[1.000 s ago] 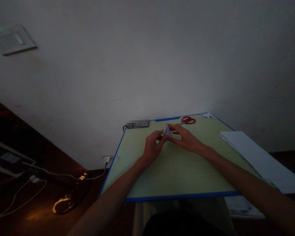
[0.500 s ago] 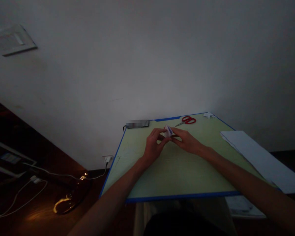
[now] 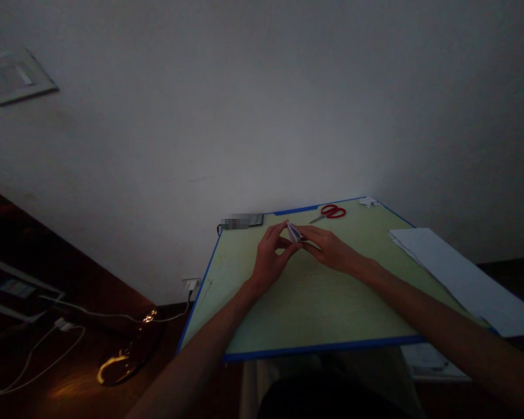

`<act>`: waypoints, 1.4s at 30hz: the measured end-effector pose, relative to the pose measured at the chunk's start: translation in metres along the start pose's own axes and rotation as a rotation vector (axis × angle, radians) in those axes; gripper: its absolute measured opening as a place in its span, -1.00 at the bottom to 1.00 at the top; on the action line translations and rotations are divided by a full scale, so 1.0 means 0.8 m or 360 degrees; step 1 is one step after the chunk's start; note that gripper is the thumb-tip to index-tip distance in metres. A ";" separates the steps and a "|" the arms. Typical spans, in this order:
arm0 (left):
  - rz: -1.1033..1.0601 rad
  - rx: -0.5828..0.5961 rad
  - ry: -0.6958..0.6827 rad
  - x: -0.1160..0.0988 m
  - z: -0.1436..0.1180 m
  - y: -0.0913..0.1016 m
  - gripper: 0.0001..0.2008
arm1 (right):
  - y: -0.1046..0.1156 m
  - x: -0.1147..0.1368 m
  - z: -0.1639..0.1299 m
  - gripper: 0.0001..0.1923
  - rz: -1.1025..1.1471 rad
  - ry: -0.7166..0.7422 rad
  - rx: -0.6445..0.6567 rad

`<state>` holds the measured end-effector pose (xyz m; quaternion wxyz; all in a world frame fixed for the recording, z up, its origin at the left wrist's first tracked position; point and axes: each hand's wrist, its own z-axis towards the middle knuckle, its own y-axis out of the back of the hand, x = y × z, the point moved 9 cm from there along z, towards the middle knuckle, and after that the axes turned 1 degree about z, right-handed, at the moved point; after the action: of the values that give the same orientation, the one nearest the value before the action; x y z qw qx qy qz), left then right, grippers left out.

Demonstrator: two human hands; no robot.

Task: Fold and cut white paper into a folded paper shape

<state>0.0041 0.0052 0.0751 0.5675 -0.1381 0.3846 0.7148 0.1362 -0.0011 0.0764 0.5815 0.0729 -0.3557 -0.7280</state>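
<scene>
The table's [image 3: 310, 308] blue left edge slanted away, with bare pale-green surface between it and the left hand [image 3: 271, 254], whose thumb and fingertips, nearly together, pinched a small, pointed piece of folded white paper [image 3: 293, 233] over the table. The right hand's [image 3: 329, 247] fingers, narrowly parted, held its right side. Behind lay red-handled metal scissors [image 3: 327, 215]; farther right, flat white sheets [image 3: 454, 273] overhung the edge.

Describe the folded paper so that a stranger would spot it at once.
Find the blue-edged, pale green tabletop. Over its far half, the left hand and right hand meet at the small, pointed folded paper. Unlike the large white sheets and the white paper piece in the far right corner, it is held.
</scene>
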 end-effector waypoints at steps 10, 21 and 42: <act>-0.0241 -0.0042 0.0258 0.024 -0.003 -0.001 -0.42 | 0.003 0.002 0.002 -0.55 -0.0002 -0.0034 -0.0004; -0.0349 -0.0073 0.0341 0.024 -0.003 -0.002 -0.42 | 0.012 0.007 0.005 -0.61 -0.0066 -0.0069 -0.0091; -0.0597 -0.0059 0.0486 0.024 -0.004 -0.007 -0.40 | 0.020 0.004 0.003 -0.68 -0.0153 -0.0123 -0.0197</act>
<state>0.0022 0.0172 0.0588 0.6231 -0.3239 0.4204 0.5746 0.1464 -0.0038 0.0887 0.5351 0.0256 -0.3282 -0.7780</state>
